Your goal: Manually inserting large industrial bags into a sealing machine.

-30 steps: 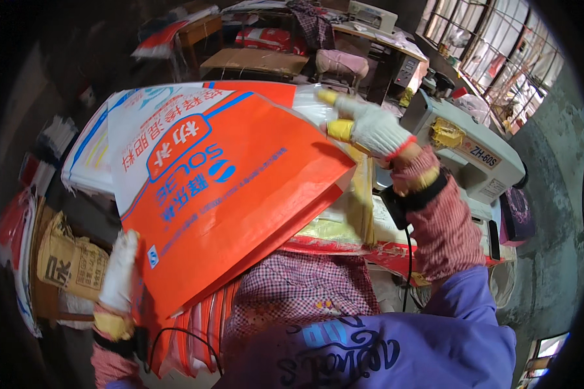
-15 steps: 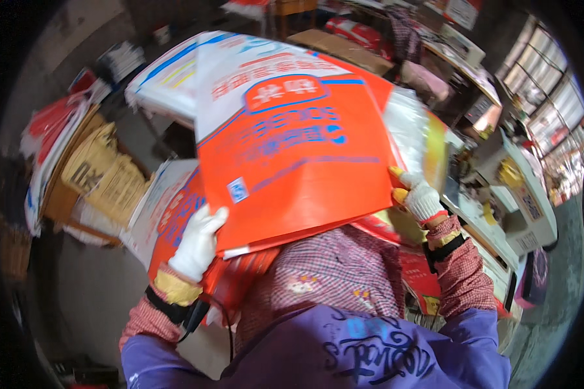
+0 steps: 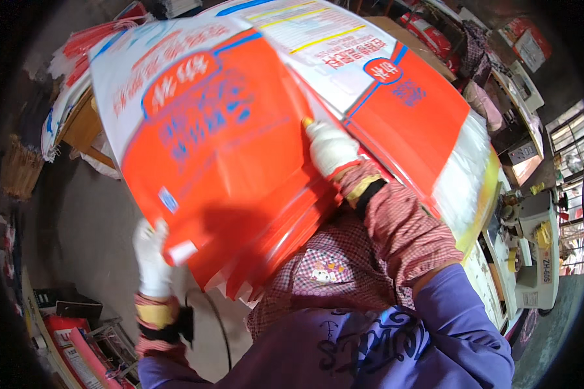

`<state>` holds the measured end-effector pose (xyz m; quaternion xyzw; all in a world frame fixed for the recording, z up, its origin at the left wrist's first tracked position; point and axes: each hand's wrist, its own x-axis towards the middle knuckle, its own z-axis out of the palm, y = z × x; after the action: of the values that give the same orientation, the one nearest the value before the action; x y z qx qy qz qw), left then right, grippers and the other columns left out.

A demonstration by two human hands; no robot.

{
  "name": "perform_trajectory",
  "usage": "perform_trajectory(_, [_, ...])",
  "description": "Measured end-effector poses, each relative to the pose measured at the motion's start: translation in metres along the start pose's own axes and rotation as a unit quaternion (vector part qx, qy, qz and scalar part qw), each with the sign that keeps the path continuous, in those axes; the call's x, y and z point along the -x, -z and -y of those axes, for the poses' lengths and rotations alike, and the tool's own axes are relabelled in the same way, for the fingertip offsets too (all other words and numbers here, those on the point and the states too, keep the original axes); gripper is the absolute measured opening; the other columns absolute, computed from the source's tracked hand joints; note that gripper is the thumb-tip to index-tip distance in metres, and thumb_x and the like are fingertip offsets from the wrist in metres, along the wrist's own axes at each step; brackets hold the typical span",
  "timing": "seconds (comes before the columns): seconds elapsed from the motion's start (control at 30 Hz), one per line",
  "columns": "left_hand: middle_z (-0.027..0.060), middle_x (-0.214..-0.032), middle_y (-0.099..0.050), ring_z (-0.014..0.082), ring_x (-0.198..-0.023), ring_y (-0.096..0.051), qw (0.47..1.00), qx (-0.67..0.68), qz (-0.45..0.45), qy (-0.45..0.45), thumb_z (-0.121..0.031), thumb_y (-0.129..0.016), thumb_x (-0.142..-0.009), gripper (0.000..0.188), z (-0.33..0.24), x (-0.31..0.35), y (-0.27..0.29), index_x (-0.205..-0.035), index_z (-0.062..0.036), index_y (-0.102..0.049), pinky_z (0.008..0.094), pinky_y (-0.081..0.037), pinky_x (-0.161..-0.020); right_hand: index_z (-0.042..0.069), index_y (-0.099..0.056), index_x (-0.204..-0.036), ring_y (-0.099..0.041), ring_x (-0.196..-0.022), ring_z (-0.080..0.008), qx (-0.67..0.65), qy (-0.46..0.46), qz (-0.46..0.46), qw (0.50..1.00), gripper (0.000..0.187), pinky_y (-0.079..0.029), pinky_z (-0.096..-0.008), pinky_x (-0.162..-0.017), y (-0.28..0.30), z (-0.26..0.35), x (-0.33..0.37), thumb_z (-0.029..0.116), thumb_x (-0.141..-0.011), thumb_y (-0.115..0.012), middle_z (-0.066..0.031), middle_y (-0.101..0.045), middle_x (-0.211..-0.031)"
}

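Observation:
A flat red and white printed plastic bag [image 3: 233, 149] lies tilted across the front left, slightly blurred. My left hand [image 3: 152, 256], in a white glove, is closed on its lower left corner; part of the fingers is behind the bag. At its right edge, my right hand [image 3: 333, 149] is closed on the rim, in a white glove with yellow fingertips. Several red bags [image 3: 272, 236] fan out beneath it, over my left side. A pile of matching bags [image 3: 402, 117] spreads to the right, on the work table.
Clear plastic film [image 3: 464, 172] lies beside the pile. A pale machine [image 3: 537, 259] stands at the right. At the far left, a wooden stand [image 3: 84, 126] carries more bags. A cable [image 3: 217, 318] hangs below my left hand; red packages [image 3: 78, 350] sit at the lower left.
Both hands have carried the bag to the left, off the pile, and it has turned. The pile's top bag and the red bags underneath now show more. My view has shifted.

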<state>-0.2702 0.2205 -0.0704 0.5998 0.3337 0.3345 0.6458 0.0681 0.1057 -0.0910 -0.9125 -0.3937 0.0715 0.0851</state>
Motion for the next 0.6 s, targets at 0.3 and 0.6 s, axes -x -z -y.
perform_trajectory(0.3, [0.0137,-0.101,-0.059,0.0256,-0.090,-0.056,0.896,-0.057,0.000,0.440,-0.017,-0.051,-0.084,0.033,0.221,0.147,-0.001,-0.110,0.0036,-0.051,0.0375,-0.047,-0.075,0.014,-0.061,-0.066,-0.059,-0.058,-0.0253,0.160,0.143,-0.066,0.974,0.026,-0.043,-0.0425,-0.045,-0.234,-0.107,0.024,0.024,-0.084,-0.046,-0.0098,-0.059,-0.062])
perform_trajectory(0.6, [0.0185,-0.099,-0.060,0.0287,-0.089,-0.057,0.886,-0.338,0.194,0.251,-0.013,-0.051,-0.081,0.032,0.220,0.123,-0.011,-0.110,0.0020,-0.051,0.0385,-0.047,-0.075,0.012,-0.062,-0.069,-0.060,-0.060,-0.0254,0.118,0.180,-0.009,0.977,0.022,-0.044,-0.0423,-0.047,-0.190,-0.132,0.055,0.022,-0.082,-0.047,-0.0099,-0.060,-0.066])
